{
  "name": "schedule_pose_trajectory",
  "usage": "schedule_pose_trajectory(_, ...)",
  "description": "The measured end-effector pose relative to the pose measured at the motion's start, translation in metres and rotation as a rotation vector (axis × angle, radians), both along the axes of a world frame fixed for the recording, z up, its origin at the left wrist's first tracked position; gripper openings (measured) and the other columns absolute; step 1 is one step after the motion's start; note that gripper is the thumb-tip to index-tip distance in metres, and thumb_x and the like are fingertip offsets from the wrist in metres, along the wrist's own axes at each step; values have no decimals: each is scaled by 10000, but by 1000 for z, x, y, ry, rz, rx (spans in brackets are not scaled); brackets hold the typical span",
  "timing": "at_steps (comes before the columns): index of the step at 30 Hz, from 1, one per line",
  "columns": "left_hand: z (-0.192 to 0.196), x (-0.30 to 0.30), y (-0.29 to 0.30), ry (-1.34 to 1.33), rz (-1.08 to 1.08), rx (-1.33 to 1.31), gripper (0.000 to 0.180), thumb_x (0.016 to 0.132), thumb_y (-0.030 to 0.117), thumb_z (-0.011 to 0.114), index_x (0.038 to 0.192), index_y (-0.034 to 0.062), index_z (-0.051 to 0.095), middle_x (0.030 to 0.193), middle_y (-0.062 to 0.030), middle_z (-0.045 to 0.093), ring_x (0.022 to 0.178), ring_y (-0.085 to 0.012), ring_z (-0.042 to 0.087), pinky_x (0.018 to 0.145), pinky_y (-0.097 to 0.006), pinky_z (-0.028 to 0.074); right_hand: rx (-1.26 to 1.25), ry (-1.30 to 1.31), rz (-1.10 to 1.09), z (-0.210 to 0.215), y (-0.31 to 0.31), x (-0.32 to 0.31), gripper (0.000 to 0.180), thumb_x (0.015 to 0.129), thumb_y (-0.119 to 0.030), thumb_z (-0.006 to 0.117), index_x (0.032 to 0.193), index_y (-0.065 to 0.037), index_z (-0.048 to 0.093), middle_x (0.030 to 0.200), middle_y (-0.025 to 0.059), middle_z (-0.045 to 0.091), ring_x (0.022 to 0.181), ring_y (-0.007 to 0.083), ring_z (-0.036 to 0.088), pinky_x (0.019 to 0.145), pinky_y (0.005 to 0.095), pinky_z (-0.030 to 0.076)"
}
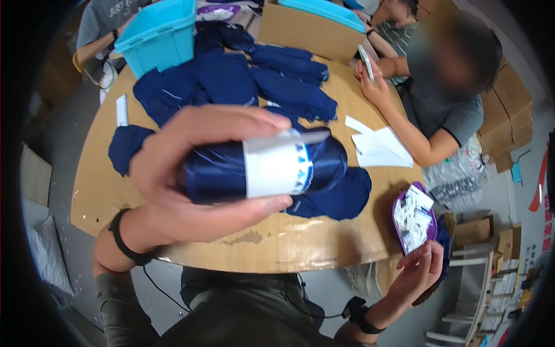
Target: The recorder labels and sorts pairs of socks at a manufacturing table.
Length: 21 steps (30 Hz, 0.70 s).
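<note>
My left hand (191, 173) is raised close to the camera, wrapped round a rolled navy fabric bundle (217, 169). A white paper band (269, 168) with a blue printed pattern goes around the bundle's middle, and one end of the paper sticks up loose along the top. My right hand (421, 267) hovers at the near edge of a purple basket (395, 217), its fingers loosely bent and apart, nothing visible in them. Small white labels (413, 217) fill that basket. Behind my left hand, several folded navy fabric pieces (225, 78) lie on the wooden table.
A turquoise bin (156, 43) stands at the far left and a cardboard box (312, 32) at the back. White papers (384, 147) lie at the right, beside a seated person (445, 87) holding a phone (366, 62). Another white strip (121, 110) is at the left edge.
</note>
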<state>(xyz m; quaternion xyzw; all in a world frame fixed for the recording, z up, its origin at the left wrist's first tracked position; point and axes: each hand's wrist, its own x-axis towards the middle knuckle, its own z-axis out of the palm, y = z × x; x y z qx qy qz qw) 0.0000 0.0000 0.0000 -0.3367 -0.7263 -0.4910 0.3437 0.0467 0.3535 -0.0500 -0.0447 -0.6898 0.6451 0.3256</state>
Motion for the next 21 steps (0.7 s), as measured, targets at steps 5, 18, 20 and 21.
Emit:
schedule_pose_trajectory(5, -4, -9, 7, -80, -66, 12, 454, 656, 54, 843, 1047, -17, 625, 1045, -170, 680, 954, -258, 686, 815, -326, 546, 204, -54, -123, -12, 18, -18, 109, 946, -131, 572, 936, -24, 588, 665, -20, 495, 532, 37, 449, 443, 194, 387)
schedule_pose_trajectory(18, -17, -6, 16, -231, -123, -85, 423, 674, 93, 846, 1032, 1, 639, 1053, -137, 689, 942, -235, 693, 825, -301, 555, 718, -328, -533, -31, 80, -61, 206, 806, -181, 717, 812, 24, 733, 696, 152, 671, 641, 251, 633, 648, 365, 489)
schedule_pose_trajectory(20, -19, -4, 19, -220, -168, -105, 420, 684, 80, 835, 1050, 7, 642, 1052, -133, 685, 944, -235, 690, 823, -298, 557, 754, -334, -551, -34, 85, -61, 232, 814, -207, 715, 802, 24, 736, 696, 162, 672, 626, 281, 627, 651, 387, 487)
schedule_pose_trajectory(21, -18, -3, 19, -222, -162, -105, 420, 684, 80, 835, 1050, 7, 642, 1052, -133, 685, 944, -235, 690, 823, -298, 557, 725, -352, -511, -31, 81, -65, 250, 831, -222, 700, 801, 24, 735, 709, 161, 676, 648, 289, 622, 662, 392, 481)
